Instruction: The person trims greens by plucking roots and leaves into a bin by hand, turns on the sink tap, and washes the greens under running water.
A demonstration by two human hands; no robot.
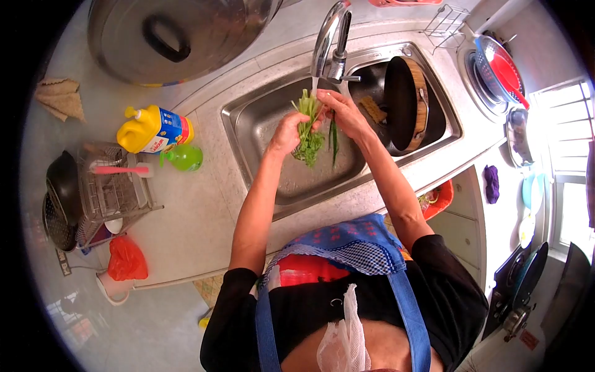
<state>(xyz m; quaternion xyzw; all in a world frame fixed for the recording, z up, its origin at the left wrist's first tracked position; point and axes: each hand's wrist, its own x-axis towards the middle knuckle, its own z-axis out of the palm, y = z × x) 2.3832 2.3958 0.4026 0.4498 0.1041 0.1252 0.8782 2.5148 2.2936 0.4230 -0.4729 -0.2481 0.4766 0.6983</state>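
Observation:
Over the left sink basin [266, 111], my left hand [289, 131] is closed around a bunch of leafy green herbs [308, 147], leaves hanging down and pale stems pointing up. My right hand [342, 110] is closed too, with its fingertips at the stems beside the stream from the chrome faucet [325, 43]. Below the right hand hangs a thin dark green strand [334, 146], like a scallion leaf, apparently held in its fingers. Where the two hands meet, the fingers partly hide the stems.
In the right basin a dark wok [401, 102] leans on its side near a yellow sponge [372, 110]. On the left counter stand a yellow detergent bottle [145, 129], a green pump bottle [186, 158] and a wire rack [118, 186]. A large pot lid [204, 37] lies behind.

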